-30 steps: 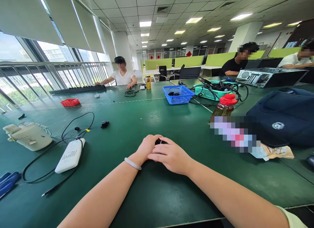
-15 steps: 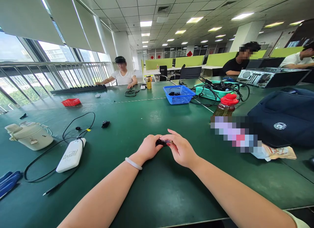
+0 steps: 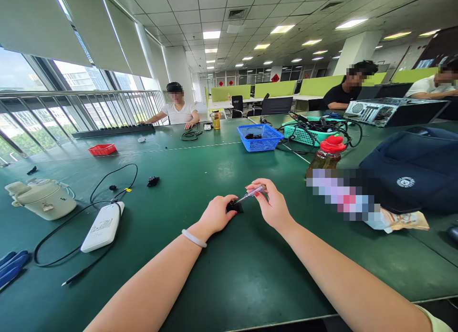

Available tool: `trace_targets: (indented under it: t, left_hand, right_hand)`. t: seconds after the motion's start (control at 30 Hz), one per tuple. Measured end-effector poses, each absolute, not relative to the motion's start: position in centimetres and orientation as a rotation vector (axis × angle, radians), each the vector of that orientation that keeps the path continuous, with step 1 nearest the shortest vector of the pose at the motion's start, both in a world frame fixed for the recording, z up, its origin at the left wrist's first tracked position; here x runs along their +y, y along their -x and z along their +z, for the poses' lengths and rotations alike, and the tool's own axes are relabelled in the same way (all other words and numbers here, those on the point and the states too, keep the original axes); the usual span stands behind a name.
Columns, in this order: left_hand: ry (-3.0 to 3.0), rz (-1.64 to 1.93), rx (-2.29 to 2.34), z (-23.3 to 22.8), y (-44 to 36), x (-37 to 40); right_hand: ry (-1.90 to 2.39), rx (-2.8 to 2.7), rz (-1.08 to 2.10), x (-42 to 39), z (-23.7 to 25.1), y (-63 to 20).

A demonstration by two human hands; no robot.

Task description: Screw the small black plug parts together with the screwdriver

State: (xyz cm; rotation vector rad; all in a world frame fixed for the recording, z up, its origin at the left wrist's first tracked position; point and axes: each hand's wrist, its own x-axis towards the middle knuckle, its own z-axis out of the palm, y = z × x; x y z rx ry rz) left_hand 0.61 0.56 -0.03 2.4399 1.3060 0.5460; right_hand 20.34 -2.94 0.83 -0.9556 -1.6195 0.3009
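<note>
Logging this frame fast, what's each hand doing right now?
Left hand: fingers closed on a small black part on the table.
Right hand: pinching a thin tool, tip at that part.

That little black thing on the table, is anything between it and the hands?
No. The left hand already pinches the little black part against the green table, and the thin tool in the right hand points straight at it, with nothing visible between.

The left hand [image 3: 215,214] covers most of the small black part [image 3: 234,207], so its shape cannot be made out. The thin tool [image 3: 250,194] in the right hand [image 3: 271,207] is too slender to identify. A pixelated patch [image 3: 339,193] hides the item beside the red-capped bottle [image 3: 327,154]. The blue object [image 3: 10,265] at near left is cut off by the edge.
</note>
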Motion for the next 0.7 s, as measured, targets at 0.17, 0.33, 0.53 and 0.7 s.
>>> trace_targets:
  t: [0.17, 0.33, 0.53, 0.7]
  left_hand:
    - [-2.422, 0.562, 1.300, -0.2, -0.6, 0.6]
    - [-2.436, 0.565, 1.293, -0.2, -0.6, 0.6]
    - [-2.443, 0.585, 1.281, -0.3, -0.6, 0.6]
    - [-2.467, 0.576, 1.270, -0.7, -0.5, 0.8]
  right_hand:
    - [0.937, -1.623, 0.301, -3.0, 0.6, -20.4]
    - [0.883, -1.719, 0.172, -3.7, 1.0, -19.8]
    - [0.783, -1.934, -0.034, -3.6, 1.2, -19.6]
    - [0.718, -2.140, -0.097, -4.6, 1.8, -19.0]
